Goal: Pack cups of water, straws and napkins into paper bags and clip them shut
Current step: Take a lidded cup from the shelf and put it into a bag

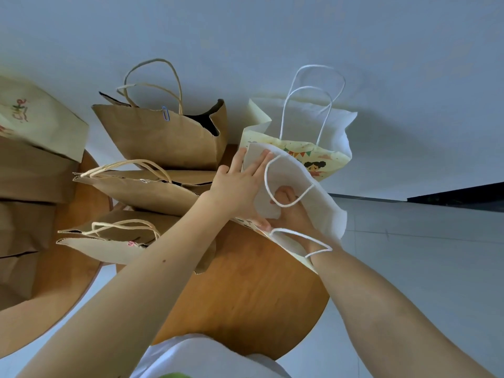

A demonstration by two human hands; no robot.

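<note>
Far left there's a cream bag [41, 118] lying on a pile of brown ones, then 3 brown bags [152, 148] standing on the wood table [245, 296]. They all look done, with a blue clip [165, 113] on the back one and a pink clip [131, 243] on the front one. The one that matters is the printed bag [324, 203] at the table's right edge. It's standing with its mouth up toward the camera, and the mouth's long line runs diagonally from far-left to near-right. The left hand [237, 184] is at the far-left end of that mouth, fingers straight and together, lying flat on the white inside of the far wall, so it's pressing, not pinching. The right hand [289, 214] is right in the middle of the mouth between the 2 walls. Its fingers look curled, but paper covers most of it, so I can't tell whether it's actually holding anything. My guess is the next move is either loading the bag or squeezing the walls together for a clip. Either way the right hand is nearer the middle of the rim, which is where a clip would go. I can't see cups, straws, napkins or a loose clip. Just behind stands 1 more printed bag [313, 159], mouth open, no clip.
</note>
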